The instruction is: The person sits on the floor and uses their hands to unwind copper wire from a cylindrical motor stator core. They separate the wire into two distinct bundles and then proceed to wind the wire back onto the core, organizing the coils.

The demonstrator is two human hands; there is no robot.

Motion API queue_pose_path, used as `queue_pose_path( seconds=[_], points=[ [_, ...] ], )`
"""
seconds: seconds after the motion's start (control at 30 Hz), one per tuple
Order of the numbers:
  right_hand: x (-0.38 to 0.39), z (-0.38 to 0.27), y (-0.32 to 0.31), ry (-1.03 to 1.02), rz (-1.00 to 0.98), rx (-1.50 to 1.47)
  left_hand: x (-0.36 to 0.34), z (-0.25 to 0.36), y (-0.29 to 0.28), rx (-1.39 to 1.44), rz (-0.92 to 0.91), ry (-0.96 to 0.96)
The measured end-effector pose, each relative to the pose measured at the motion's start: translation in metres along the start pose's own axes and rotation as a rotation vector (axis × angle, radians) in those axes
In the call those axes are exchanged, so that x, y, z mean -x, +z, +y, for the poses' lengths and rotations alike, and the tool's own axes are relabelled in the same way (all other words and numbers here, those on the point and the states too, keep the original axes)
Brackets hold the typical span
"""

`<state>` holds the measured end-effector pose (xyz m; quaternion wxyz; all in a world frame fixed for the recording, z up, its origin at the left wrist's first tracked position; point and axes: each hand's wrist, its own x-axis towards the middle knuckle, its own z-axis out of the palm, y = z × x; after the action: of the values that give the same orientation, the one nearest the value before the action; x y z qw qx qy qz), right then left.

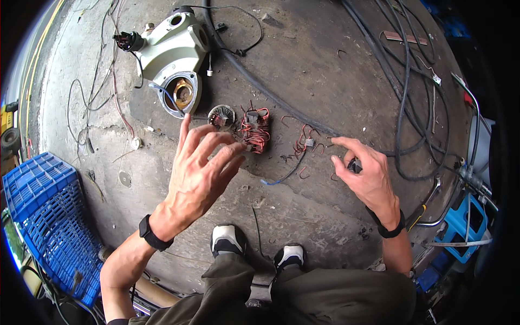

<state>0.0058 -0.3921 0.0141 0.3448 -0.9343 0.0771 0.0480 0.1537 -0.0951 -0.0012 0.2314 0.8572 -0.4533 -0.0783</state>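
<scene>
1. Grimy concrete floor [309, 222] is spreading beneath my shoes [228, 236].
2. My left hand [192, 173] is hovering, loosely spread, near the red wire bundle [257, 130] lying on it.
3. My right hand [372, 176] is curling around a black object [355, 166], near loose wire pieces [307, 142].

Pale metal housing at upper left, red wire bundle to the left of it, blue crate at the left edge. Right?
Not quite: the red wire bundle lies to the right of the pale metal housing, not the left, as the head view shows. Housing at upper left and blue crate at the left edge stand.
</scene>
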Motion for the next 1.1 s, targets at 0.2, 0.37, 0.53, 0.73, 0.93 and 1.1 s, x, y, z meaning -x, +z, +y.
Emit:
queue_pose_path(
  seconds=[0.2,0.37,0.53,0.73,0.93,1.1],
  points=[
    [-0.031,-0.019,0.020,-0.077,-0.049,-0.197,-0.014,0.000,0.012,-0.098,0.036,0.049],
    [-0.072,-0.045,0.042,-0.131,-0.112,-0.194,-0.002,0.000,0.018,-0.092,0.023,0.011],
    [-0.094,-0.046,0.050,-0.154,-0.228,-0.059,0.014,-0.005,0.010,-0.026,0.038,-0.033],
    [-0.100,-0.045,0.055,-0.234,-0.167,-0.085,0.028,-0.028,-0.008,-0.094,0.125,-0.148],
    [-0.105,-0.044,0.061,-0.375,-0.062,-0.043,-0.001,-0.031,-0.015,-0.219,0.092,-0.116],
    [-0.095,-0.044,0.060,-0.315,-0.041,0.013,-0.013,-0.033,-0.010,-0.265,0.046,-0.082]
  ],
)
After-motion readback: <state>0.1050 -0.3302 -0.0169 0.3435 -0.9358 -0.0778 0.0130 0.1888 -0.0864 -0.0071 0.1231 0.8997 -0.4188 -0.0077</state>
